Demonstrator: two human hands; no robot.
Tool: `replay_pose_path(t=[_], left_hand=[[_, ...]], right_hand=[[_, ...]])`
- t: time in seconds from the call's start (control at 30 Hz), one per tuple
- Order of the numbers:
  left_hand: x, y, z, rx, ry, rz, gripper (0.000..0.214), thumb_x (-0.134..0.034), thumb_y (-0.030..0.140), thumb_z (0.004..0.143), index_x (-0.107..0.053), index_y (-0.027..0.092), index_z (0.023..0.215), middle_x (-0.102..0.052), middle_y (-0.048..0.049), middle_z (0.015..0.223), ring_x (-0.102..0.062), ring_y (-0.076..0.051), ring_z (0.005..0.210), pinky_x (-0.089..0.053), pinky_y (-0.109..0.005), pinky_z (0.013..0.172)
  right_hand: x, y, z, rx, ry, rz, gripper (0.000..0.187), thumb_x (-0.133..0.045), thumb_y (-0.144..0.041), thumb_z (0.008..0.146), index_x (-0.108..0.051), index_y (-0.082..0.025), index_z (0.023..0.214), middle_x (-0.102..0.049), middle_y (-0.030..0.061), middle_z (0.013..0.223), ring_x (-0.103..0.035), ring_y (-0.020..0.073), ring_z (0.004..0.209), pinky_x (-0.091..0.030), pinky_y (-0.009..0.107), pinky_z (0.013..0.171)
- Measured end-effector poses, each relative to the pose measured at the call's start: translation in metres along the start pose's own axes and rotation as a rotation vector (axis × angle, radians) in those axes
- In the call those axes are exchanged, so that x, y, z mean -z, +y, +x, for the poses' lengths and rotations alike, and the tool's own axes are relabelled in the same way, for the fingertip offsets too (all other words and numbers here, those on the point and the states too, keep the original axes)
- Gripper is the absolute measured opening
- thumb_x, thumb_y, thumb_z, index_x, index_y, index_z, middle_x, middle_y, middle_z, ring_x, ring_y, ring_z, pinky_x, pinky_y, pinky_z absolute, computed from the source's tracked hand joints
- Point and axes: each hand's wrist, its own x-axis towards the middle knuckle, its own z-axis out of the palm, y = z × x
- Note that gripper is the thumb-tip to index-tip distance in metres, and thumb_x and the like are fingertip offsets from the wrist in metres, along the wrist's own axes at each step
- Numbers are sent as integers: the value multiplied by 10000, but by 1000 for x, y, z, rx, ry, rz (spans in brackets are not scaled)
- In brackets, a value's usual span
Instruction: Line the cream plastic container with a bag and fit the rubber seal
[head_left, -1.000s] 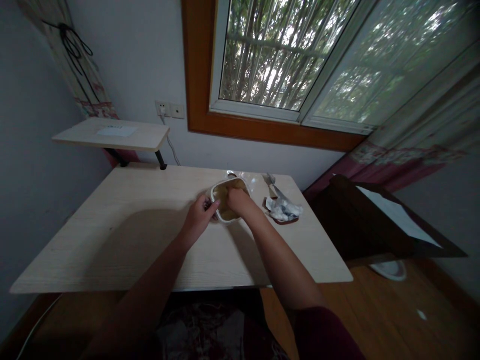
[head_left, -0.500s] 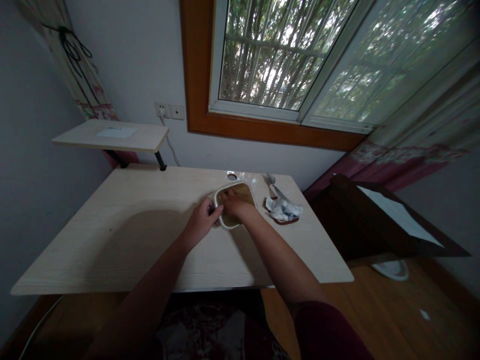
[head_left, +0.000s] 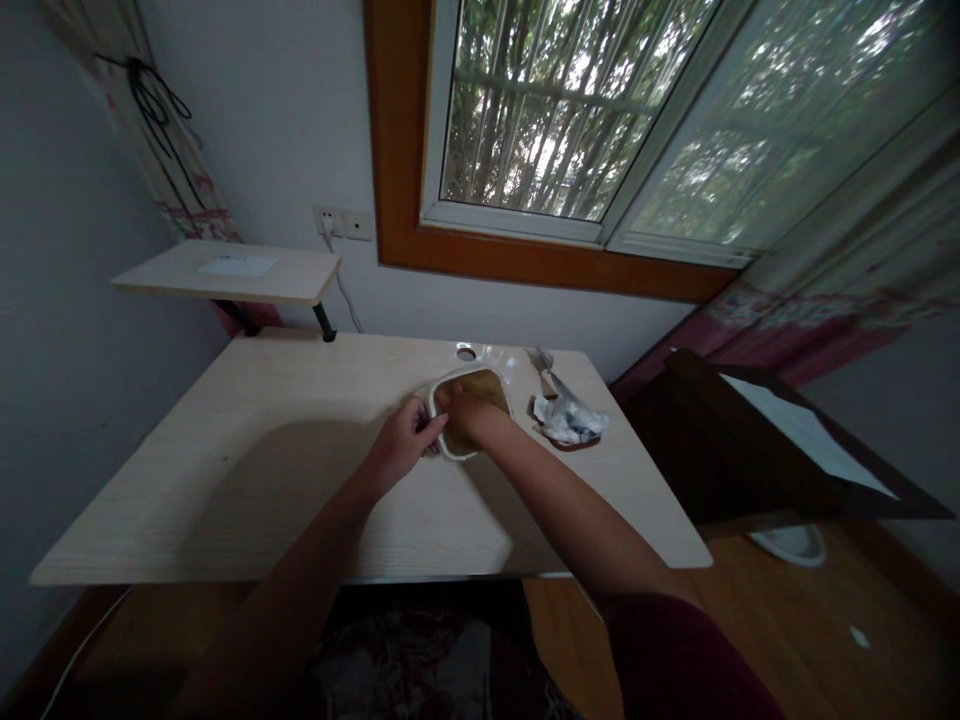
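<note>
A white-rimmed square container (head_left: 491,382) with something brown inside sits on the pale wooden table (head_left: 262,440), near its far edge. My left hand (head_left: 401,445) curls its fingers onto the container's near left rim. My right hand (head_left: 459,412) reaches into the container, fingers bent down onto the brown contents; what they grip is hidden. A clear plastic lid (head_left: 504,357) lies just behind the container.
A crumpled white wrapper on a small dark dish (head_left: 568,421) lies right of the container, with a metal utensil (head_left: 544,368) behind it. A raised shelf (head_left: 232,272) stands at the table's far left. A dark cabinet (head_left: 757,440) stands to the right, under the window.
My right hand has shifted left within the container, towards its near left corner. My left hand has stayed on the rim. The view has barely moved.
</note>
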Motion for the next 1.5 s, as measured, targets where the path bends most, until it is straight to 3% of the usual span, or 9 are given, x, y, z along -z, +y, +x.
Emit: replay_pose_path(t=[0.13,0.33,0.6,0.8,0.9,1.1,1.23,1.37,1.5], left_hand=[[9,5,1,45,53,4,341,-601,508,854,-444,223,754,-529,63,557,-504,-108,480,-370,-242,510],[23,7,3,100,86,-26,324,-592,492,860,-450,224,744,-523,73,517,-482,-104,451,-353,-236,482],[48,-6,10,128,45,-177,380,-627,549,836,-463,217,753,-489,71,512,-454,-98,445,-320,-222,453],[68,-11,16,226,8,-283,378,-666,533,808,-509,192,763,-495,54,588,-457,-88,480,-344,-207,462],[75,-15,22,295,-14,-345,396,-693,544,781,-559,175,828,-527,38,650,-497,-97,514,-380,-211,479],[80,-16,29,316,-76,-333,417,-694,561,785,-545,174,822,-545,26,682,-514,-104,538,-403,-220,501],[79,-23,31,208,46,-243,426,-600,606,853,-533,186,830,-527,22,712,-528,-113,597,-443,-232,551],[78,-42,36,-56,338,-250,517,-575,636,859,-563,193,1126,-625,-104,1129,-637,-204,1016,-543,-375,913],[73,-59,29,-332,52,-229,1034,-736,708,710,-293,246,1523,-334,-202,1588,-361,-355,1472,-359,-529,1188]], right_hand=[[8,-3,-13,76,-12,15,491,-460,-245,986,-499,-169,1469,-479,229,1512,-674,313,1160,-520,386,959],[28,6,-40,267,156,46,327,-467,-163,977,-707,-119,1195,-704,176,1226,-686,251,1066,-487,316,945],[36,33,-74,331,578,325,404,-411,-328,1043,-591,-208,1384,-583,115,1419,-493,245,1330,-368,426,1145],[10,34,-62,401,644,681,786,-534,-583,959,-225,-272,1611,-251,117,1661,-272,298,1513,-273,511,1216],[-11,33,-41,554,629,895,1094,-678,-739,780,-142,-303,1628,-205,111,1677,-231,321,1533,-212,517,1249],[-35,34,-15,557,601,1099,1334,-796,-748,625,-42,-315,1637,-135,112,1696,-171,321,1555,-164,515,1266],[-36,36,-13,581,589,1144,1396,-831,-736,574,-19,-330,1634,-100,104,1704,-116,318,1567,-118,514,1272],[-38,37,-15,576,570,1185,1441,-864,-709,542,-13,-313,1635,-81,118,1704,-99,315,1570,-108,501,1274],[-44,35,-17,540,512,1216,1487,-915,-630,531,28,-301,1632,-106,145,1694,-137,314,1565,-121,509,1269]])
